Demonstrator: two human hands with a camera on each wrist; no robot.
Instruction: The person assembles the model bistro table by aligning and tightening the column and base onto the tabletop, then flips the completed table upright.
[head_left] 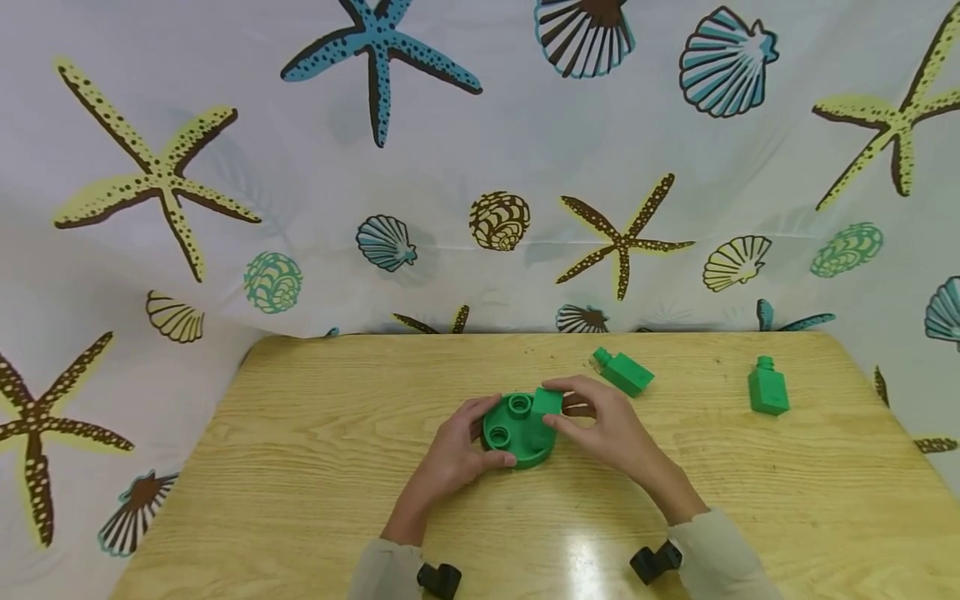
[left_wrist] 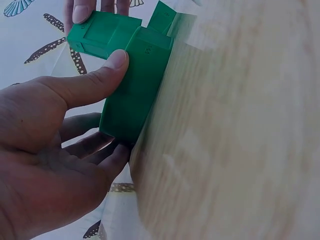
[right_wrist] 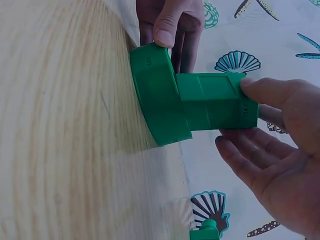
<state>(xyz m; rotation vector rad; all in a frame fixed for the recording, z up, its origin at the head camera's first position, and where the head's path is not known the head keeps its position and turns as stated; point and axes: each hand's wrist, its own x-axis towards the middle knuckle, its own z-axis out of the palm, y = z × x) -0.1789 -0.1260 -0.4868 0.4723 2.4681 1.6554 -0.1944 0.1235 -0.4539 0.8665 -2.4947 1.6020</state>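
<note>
A green round base [head_left: 519, 431] with raised threaded sockets lies flat on the wooden table. My left hand [head_left: 452, 454] holds its left side, with the thumb in front and the fingers behind. On the base's right side stands a green block [head_left: 548, 401], upright and pinched near its top between the thumb and fingers of my right hand [head_left: 613, 423]. From the side, in the right wrist view, the block [right_wrist: 215, 101] meets the top of the base [right_wrist: 156, 95]. Its lower end is hidden there.
Two more green blocks with threaded necks lie on the table: one block [head_left: 628, 374] just behind my right hand, another block [head_left: 768, 390] farther right. A white curtain [head_left: 450, 183] printed with starfish and shells hangs along the table's back edge.
</note>
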